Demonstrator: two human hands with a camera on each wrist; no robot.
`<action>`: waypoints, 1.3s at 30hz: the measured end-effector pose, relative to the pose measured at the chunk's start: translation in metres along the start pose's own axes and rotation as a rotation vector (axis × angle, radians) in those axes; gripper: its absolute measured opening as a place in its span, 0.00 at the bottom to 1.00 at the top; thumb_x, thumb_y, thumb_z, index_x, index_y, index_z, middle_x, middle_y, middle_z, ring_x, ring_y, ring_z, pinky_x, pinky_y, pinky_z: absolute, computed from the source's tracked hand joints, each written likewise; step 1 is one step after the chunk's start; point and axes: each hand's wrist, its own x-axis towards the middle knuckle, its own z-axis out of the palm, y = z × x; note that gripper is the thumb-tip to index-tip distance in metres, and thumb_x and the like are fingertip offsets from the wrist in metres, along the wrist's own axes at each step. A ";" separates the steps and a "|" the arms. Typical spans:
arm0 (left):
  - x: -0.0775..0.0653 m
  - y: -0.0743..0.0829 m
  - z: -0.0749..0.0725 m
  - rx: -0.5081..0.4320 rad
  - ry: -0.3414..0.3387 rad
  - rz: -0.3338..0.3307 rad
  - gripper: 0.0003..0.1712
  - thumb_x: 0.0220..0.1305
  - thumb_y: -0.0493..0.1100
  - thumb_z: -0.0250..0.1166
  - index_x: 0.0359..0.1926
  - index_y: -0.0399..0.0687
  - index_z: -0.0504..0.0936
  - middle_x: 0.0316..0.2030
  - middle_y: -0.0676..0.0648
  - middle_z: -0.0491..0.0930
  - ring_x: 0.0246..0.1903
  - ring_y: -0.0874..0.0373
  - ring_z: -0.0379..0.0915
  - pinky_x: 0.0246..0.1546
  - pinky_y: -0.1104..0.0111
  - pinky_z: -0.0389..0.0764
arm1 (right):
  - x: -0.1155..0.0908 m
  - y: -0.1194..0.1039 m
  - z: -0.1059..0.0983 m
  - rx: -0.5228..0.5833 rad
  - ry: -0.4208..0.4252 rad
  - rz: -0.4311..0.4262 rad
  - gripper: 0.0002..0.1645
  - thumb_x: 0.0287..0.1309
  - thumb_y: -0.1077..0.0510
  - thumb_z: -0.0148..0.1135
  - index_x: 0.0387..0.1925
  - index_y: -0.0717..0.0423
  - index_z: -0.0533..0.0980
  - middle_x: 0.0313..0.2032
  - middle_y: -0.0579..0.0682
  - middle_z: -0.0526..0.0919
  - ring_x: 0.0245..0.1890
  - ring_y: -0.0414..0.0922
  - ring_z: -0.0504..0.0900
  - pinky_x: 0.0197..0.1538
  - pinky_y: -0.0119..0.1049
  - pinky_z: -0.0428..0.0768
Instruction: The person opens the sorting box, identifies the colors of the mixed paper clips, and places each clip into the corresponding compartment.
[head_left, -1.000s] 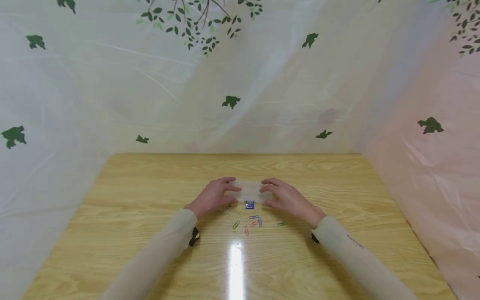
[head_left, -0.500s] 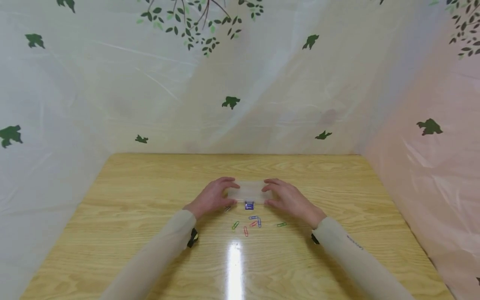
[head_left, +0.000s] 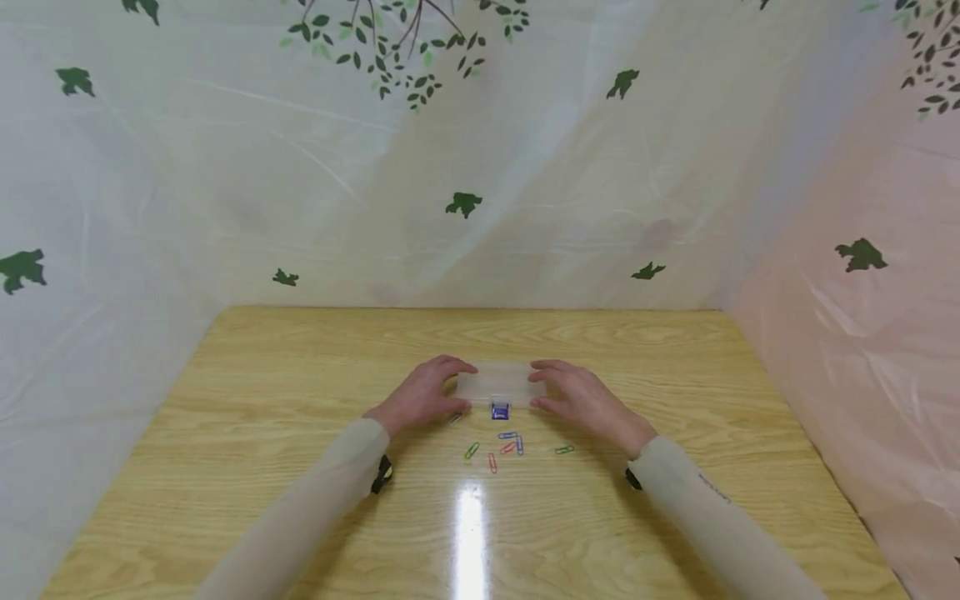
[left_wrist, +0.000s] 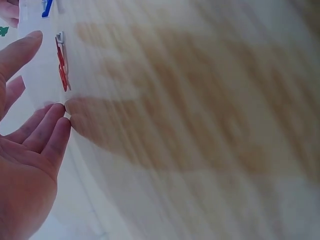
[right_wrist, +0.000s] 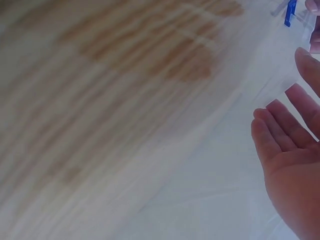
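A clear plastic box (head_left: 498, 382) with a blue latch (head_left: 500, 411) on its near side rests on the table. My left hand (head_left: 426, 390) is at the box's left end, its fingers and thumb spread apart; in the left wrist view the thumb (left_wrist: 22, 52) stands away from the fingers. At the right end, my right hand (head_left: 585, 400) is held likewise, with loosely bent fingers (right_wrist: 282, 125) beside the box edge. Whether any fingertip still touches the box is hard to tell. A red and silver paper clip (left_wrist: 62, 62) lies close to the left hand.
Several paper clips lie on the wooden table (head_left: 337, 350) in front of the box: a green one (head_left: 472, 451), a red one (head_left: 492, 462), a blue one (head_left: 520, 445) and another green one (head_left: 564, 449). A pale patterned sheet (head_left: 360, 208) stands behind the table and along both sides.
Both hands have drawn slightly apart, the left to the left and the right to the right, baring more of the box's ends. The box and clips stay in place.
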 end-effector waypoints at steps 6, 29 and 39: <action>-0.001 -0.003 0.003 -0.020 0.006 -0.005 0.34 0.63 0.48 0.76 0.68 0.49 0.77 0.68 0.42 0.73 0.67 0.43 0.69 0.69 0.51 0.69 | -0.003 0.001 -0.001 -0.068 0.018 -0.070 0.23 0.71 0.51 0.65 0.60 0.61 0.80 0.66 0.59 0.78 0.65 0.57 0.77 0.66 0.53 0.75; 0.006 -0.005 0.003 -0.113 0.014 -0.083 0.57 0.55 0.48 0.82 0.79 0.47 0.60 0.64 0.38 0.76 0.65 0.44 0.72 0.70 0.52 0.69 | 0.000 0.011 -0.007 0.066 0.271 -0.075 0.15 0.68 0.56 0.68 0.49 0.63 0.86 0.49 0.56 0.89 0.48 0.52 0.88 0.49 0.48 0.87; 0.008 -0.009 -0.002 -0.186 -0.002 -0.096 0.58 0.56 0.47 0.81 0.81 0.49 0.56 0.65 0.37 0.75 0.67 0.42 0.70 0.72 0.49 0.65 | 0.009 0.011 -0.010 0.075 0.303 -0.062 0.13 0.71 0.59 0.65 0.49 0.63 0.86 0.47 0.57 0.89 0.45 0.52 0.89 0.47 0.47 0.87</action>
